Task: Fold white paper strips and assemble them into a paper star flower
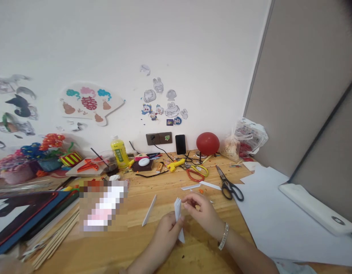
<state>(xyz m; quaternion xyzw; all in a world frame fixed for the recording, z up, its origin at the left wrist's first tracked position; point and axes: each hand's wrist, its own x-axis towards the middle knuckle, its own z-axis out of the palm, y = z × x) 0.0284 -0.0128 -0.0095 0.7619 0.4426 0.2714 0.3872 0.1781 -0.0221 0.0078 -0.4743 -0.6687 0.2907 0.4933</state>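
Note:
A narrow strip of folded white paper (178, 213), pleated in several layers at its top, stands upright over the table. My left hand (168, 230) is closed around its lower half, thumb pressed on the front. At its top right edge, the bent fingers of my right hand (201, 211) come together in a pinch, the fingertips against the paper. To the left lies a slim folded white strip (149, 210). Beyond my right hand are black scissors (228, 184) and flat white paper strips (210, 185).
White sheets (278, 217) cover the right side, with a long white device (315, 207) on them. Wooden sticks (57, 239) lie at left. Toward the wall stand a yellow bottle (120, 152), a phone (180, 144), a red balloon (207, 143) and red-and-yellow-handled scissors (196, 174).

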